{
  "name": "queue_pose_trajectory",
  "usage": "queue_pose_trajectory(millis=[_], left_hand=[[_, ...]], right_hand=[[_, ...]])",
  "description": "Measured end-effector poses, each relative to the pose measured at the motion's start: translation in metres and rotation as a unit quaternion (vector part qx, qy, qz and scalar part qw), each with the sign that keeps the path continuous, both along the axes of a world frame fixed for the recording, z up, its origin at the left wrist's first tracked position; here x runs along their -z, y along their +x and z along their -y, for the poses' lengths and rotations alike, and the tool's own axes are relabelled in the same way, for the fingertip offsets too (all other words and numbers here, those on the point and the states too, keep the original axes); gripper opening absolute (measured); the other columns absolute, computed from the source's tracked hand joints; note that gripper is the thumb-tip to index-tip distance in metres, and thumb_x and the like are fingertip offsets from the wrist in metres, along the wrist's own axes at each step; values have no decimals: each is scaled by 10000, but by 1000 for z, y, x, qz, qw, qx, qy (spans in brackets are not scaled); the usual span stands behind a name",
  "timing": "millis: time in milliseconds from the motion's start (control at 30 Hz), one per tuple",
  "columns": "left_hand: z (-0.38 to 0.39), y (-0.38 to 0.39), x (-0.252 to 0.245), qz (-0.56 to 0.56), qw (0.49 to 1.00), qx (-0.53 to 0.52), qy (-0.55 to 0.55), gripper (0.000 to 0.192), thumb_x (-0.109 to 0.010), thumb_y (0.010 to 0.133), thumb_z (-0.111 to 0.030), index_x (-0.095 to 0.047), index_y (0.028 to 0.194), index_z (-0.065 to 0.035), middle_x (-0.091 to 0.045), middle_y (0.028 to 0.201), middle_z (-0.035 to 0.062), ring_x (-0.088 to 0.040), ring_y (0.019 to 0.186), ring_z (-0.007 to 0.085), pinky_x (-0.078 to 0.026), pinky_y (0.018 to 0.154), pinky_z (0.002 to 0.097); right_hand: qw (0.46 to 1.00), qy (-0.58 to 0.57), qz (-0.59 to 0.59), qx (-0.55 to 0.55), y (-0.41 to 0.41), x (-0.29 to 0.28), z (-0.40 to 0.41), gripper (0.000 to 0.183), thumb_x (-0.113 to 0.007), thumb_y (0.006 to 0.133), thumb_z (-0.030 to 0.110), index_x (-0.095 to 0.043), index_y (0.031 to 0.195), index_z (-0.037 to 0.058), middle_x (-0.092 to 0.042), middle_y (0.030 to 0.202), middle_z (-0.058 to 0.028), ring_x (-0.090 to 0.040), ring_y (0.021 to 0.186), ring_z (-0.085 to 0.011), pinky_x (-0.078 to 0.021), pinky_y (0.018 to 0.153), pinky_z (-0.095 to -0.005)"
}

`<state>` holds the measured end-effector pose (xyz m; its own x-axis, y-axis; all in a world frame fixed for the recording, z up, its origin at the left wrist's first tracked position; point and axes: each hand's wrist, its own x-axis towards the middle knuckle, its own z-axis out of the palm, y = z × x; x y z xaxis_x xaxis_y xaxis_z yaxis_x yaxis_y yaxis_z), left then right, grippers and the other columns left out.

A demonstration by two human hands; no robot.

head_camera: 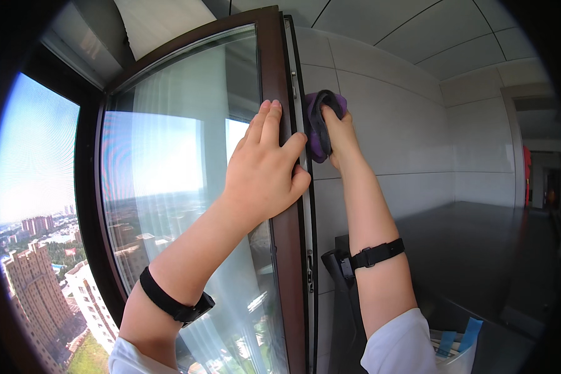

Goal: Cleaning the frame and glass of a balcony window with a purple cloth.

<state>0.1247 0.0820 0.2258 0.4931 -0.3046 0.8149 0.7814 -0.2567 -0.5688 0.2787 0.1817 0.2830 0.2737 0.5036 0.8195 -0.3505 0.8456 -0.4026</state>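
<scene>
An inward-opened casement window sash with a brown frame (285,243) stands edge-on before me, its glass pane (168,154) reflecting sky and a curtain. My left hand (269,163) rests on the frame's brown stile, fingers pointing up, thumb and a bent finger at the sash edge. On the far side of that edge, my right hand (341,131) holds a folded purple and grey cloth (322,126) close to the sash's edge; whether the cloth touches it is hard to tell. Metal lock hardware (310,271) shows lower down the edge.
The dark outer window frame (86,140) is at left, with high-rise buildings (35,280) beyond. At right are a tiled wall (392,126), a large dark glossy surface (467,252) and a white container (465,357) holding items with blue strips.
</scene>
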Motion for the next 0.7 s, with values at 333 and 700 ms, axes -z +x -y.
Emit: queue_pose_trajectory(millis=[333, 700], left_hand=[[-2, 1, 2, 7, 1000, -11, -6, 349, -570, 663, -136, -606, 1004, -71, -431, 1270, 316, -426, 1237, 435, -444, 929, 438], [-1, -2, 0, -3, 1000, -6, -5, 346, -574, 669, -123, -605, 1007, -57, -436, 1253, 334, -435, 1218, 453, -438, 937, 438]], right_hand=[[992, 5, 5, 123, -5, -7, 23, 321, -601, 793, 269, -651, 1024, 52, -618, 1092, -136, -594, 1002, -266, -468, 843, -350], [923, 34, 201, 325, -3, -26, 44, 361, -665, 737, 282, -651, 1032, 75, -626, 1027, -127, -590, 1010, -271, -475, 827, -362]])
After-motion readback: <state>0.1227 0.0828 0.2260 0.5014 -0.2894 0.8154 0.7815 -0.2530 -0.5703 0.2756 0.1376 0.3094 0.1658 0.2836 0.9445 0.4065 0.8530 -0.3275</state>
